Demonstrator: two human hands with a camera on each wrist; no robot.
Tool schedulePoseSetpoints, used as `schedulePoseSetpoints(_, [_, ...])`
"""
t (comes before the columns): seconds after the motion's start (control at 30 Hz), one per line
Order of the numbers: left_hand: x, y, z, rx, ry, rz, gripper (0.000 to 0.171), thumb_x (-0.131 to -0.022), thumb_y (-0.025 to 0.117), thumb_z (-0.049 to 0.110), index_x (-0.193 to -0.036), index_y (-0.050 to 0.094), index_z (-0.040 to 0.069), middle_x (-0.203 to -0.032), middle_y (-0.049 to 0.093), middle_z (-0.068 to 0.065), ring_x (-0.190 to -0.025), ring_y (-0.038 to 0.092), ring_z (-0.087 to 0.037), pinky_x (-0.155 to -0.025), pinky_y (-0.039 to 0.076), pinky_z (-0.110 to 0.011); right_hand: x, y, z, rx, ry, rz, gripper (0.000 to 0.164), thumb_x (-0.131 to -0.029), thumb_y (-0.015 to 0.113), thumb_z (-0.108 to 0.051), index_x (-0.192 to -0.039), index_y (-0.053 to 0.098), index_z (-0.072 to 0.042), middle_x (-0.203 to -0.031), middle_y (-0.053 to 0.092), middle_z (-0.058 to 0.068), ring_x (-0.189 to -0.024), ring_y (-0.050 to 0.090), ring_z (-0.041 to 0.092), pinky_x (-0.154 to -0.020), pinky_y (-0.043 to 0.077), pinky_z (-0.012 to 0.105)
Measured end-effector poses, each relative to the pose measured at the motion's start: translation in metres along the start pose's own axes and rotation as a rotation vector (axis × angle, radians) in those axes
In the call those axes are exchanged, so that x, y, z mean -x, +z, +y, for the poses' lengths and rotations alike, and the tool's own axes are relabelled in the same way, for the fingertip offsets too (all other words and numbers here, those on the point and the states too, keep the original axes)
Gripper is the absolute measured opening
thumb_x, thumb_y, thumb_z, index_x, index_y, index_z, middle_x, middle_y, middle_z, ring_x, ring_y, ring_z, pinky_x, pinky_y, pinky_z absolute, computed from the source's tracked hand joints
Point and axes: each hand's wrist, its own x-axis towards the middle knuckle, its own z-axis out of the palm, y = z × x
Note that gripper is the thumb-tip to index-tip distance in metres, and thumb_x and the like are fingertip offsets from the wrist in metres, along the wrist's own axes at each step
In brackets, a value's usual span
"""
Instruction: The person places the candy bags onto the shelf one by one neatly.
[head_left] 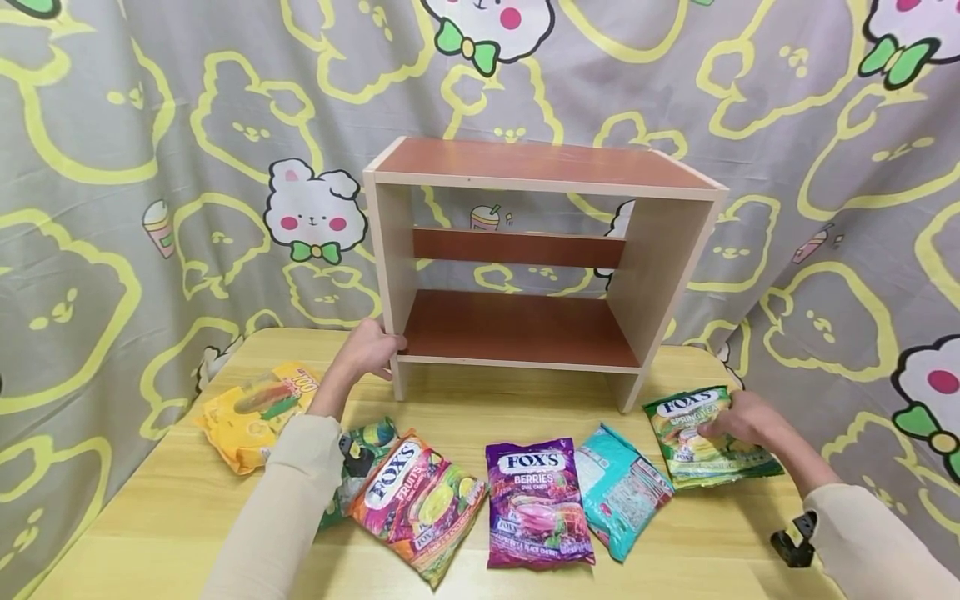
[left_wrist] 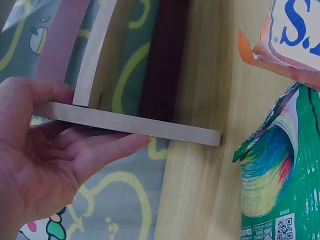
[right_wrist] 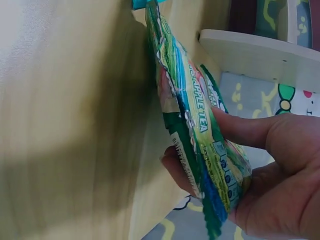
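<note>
Grey patterned curtain [head_left: 225, 125] behind, pale wooden desk [head_left: 165, 533] below, and we're gripping on both sides! Our left hand [head_left: 367, 348] clamps the left side panel [head_left: 397, 267] of the shelf [head_left: 525, 329] near the desk's far edge; the left wrist view gives us fingers [left_wrist: 107, 156] along its outer face. Our right hand [head_left: 741, 419] pinches the green Spring Tea bag [head_left: 682, 437] near the right edge, and the right wrist view shows us fingertips [right_wrist: 174, 170] behind it, hidden from the head camera.
</note>
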Motion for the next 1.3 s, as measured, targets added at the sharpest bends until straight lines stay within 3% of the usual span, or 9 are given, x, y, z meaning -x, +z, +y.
schedulePoseSetpoints(0.03, [0.000, 0.000, 0.000, 0.000, -0.002, 0.001, 0.048, -0.095, 0.055, 0.017, -0.134, 0.052, -0.011, -0.126, 0.060, -0.034, -0.111, 0.065, -0.049, -0.068, 0.065, -0.042, 0.001, -0.001, 0.000, -0.002, -0.003, 0.007, 0.093, -0.087, 0.074, -0.045, -0.129, 0.039, 0.030, -0.130, 0.039, 0.054, -0.114, 0.046, 0.065, -0.094, 0.049, 0.066])
schedulePoseSetpoints(0.1, [0.001, 0.001, 0.001, 0.004, -0.005, -0.001, 0.049, -0.095, 0.055, 0.017, -0.135, 0.051, -0.011, -0.126, 0.060, -0.034, -0.112, 0.065, -0.049, -0.068, 0.065, -0.042, 0.001, -0.002, 0.000, -0.017, -0.004, 0.006, 0.064, -0.088, 0.074, -0.041, -0.101, 0.057, 0.019, -0.103, 0.055, 0.042, -0.092, 0.057, 0.052, -0.081, 0.054, 0.053])
schedulePoseSetpoints(0.17, [0.001, 0.001, 0.002, 0.006, -0.007, -0.003, 0.050, -0.095, 0.056, 0.017, -0.136, 0.050, -0.010, -0.127, 0.060, -0.034, -0.112, 0.065, -0.049, -0.068, 0.065, -0.042, 0.002, -0.004, 0.000, -0.033, -0.022, 0.009, 0.049, -0.089, 0.073, -0.037, -0.085, 0.057, 0.009, -0.091, 0.058, 0.030, -0.081, 0.057, 0.039, -0.072, 0.051, 0.044])
schedulePoseSetpoints(0.23, [0.000, 0.002, 0.003, 0.005, -0.004, -0.004, 0.051, -0.095, 0.056, 0.017, -0.137, 0.049, -0.010, -0.128, 0.059, -0.034, -0.113, 0.064, -0.050, -0.067, 0.064, -0.043, 0.003, -0.004, 0.001, -0.040, -0.038, 0.008, 0.043, -0.091, 0.071, -0.036, -0.083, 0.059, 0.005, -0.092, 0.060, 0.030, -0.083, 0.058, 0.039, -0.072, 0.050, 0.043])
schedulePoseSetpoints(0.33, [-0.001, 0.002, 0.003, 0.005, 0.000, -0.005, 0.051, -0.095, 0.056, 0.017, -0.138, 0.048, -0.010, -0.128, 0.059, -0.034, -0.114, 0.063, -0.050, -0.068, 0.064, -0.043, 0.005, -0.006, 0.001, -0.025, -0.070, 0.025, 0.062, -0.092, 0.070, -0.038, -0.116, 0.061, 0.018, -0.124, 0.054, 0.045, -0.108, 0.056, 0.058, -0.084, 0.054, 0.056])
schedulePoseSetpoints(0.43, [-0.001, 0.001, 0.001, 0.008, 0.000, -0.006, 0.050, -0.095, 0.056, 0.017, -0.137, 0.049, -0.010, -0.128, 0.059, -0.034, -0.114, 0.063, -0.051, -0.068, 0.064, -0.043, 0.005, -0.008, 0.000, -0.017, -0.075, 0.038, 0.079, -0.091, 0.071, -0.041, -0.130, 0.050, 0.024, -0.137, 0.042, 0.048, -0.121, 0.044, 0.065, -0.092, 0.050, 0.064])
schedulePoseSetpoints(0.63, [-0.001, 0.001, -0.002, 0.017, -0.006, -0.009, 0.051, -0.095, 0.055, 0.017, -0.138, 0.048, -0.010, -0.128, 0.059, -0.034, -0.114, 0.063, -0.050, -0.069, 0.064, -0.044, 0.006, -0.010, -0.006, -0.013, -0.064, 0.065, 0.084, -0.088, 0.073, -0.042, -0.132, 0.048, 0.024, -0.140, 0.038, 0.048, -0.121, 0.042, 0.067, -0.091, 0.051, 0.063])
schedulePoseSetpoints(0.87, [-0.001, 0.001, -0.002, 0.007, -0.003, -0.002, 0.052, -0.095, 0.056, 0.017, -0.139, 0.048, -0.009, -0.127, 0.060, -0.034, -0.111, 0.065, -0.049, -0.069, 0.064, -0.044, 0.006, -0.010, -0.008, -0.006, -0.058, 0.089, 0.076, -0.085, 0.076, -0.041, -0.126, 0.057, 0.020, -0.138, 0.042, 0.047, -0.119, 0.046, 0.066, -0.086, 0.054, 0.059])
schedulePoseSetpoints(1.3, [0.000, 0.000, 0.001, 0.012, -0.012, -0.005, 0.051, -0.094, 0.056, 0.015, -0.137, 0.048, -0.012, -0.128, 0.059, -0.036, -0.113, 0.064, -0.049, -0.068, 0.064, -0.045, 0.007, -0.010, -0.009, -0.030, -0.044, 0.083, 0.085, -0.086, 0.076, -0.040, -0.134, 0.048, 0.023, -0.141, 0.038, 0.047, -0.121, 0.043, 0.066, -0.089, 0.053, 0.060])
